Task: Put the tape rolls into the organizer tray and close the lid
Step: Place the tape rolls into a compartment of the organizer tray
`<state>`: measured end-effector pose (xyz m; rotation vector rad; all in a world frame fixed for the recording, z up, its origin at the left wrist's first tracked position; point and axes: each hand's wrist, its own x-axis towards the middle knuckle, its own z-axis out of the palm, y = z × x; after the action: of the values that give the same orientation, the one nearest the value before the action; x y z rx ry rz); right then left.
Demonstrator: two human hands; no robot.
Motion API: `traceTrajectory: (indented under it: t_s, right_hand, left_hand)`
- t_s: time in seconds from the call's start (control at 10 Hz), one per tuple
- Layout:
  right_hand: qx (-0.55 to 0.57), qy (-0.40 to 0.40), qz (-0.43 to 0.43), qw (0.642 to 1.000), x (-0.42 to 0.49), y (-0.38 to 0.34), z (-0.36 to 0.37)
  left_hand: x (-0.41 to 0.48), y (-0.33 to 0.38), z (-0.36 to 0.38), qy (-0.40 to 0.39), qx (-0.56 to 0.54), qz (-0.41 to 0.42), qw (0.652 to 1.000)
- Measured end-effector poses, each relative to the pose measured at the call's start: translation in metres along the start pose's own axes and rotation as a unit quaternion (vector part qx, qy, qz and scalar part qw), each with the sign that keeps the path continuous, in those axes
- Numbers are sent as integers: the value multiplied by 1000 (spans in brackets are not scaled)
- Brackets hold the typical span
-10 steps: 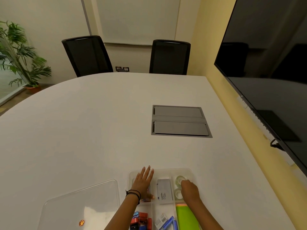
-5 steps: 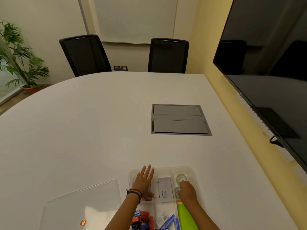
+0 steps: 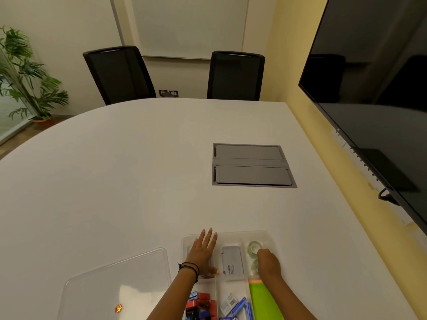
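Note:
A clear plastic organizer tray [image 3: 245, 233] lies on the white table at the bottom centre. Two clear tape rolls sit in its far right compartment: one roll [image 3: 253, 247] at the back, a second roll [image 3: 255, 265] nearer, partly under my right hand [image 3: 268, 264]. That hand rests over the compartment with fingers curled at the rolls. My left hand [image 3: 203, 252] lies flat with spread fingers on the tray's left compartment. The clear lid [image 3: 120, 285] with an orange sticker lies apart, to the left of the tray.
In the tray are a grey box [image 3: 232, 262], red and blue small items [image 3: 201, 306], blue pens [image 3: 240, 307] and a green pad [image 3: 263, 299]. A grey cable hatch [image 3: 251, 165] sits in the table. A big screen [image 3: 379, 93] hangs at right. Two black chairs stand behind.
My right hand has shifted slightly toward the far end of the tape compartment. My left hand stays flat on the tray. The view has dipped a little.

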<state>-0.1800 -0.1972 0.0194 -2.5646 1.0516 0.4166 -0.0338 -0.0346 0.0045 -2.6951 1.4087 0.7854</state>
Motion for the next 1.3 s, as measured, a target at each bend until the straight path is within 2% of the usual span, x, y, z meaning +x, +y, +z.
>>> traceTrajectory:
  t_s: [0.4,0.5,0.8,1.1,1.3]
  right_hand:
    - [6,2,33,999,5,-13,-16]
    - [16,19,14,1000,12,-19,-19]
    - [8,-54,-57,997,24,-11,1]
    - [17,21,-46,999,32,-10,15]
    - [19,15,-60,998,40,-7,15]
  left_hand:
    - [0,0,1,3,-5,1,1000]
    - [-1,0,0,3,-4,2,1000]
    - [-1,-1,0,8,-14,3,1000]
    - [1,-3,4,12,-18,5,1000]
    - [1,-5,5,14,-18,10,1000]
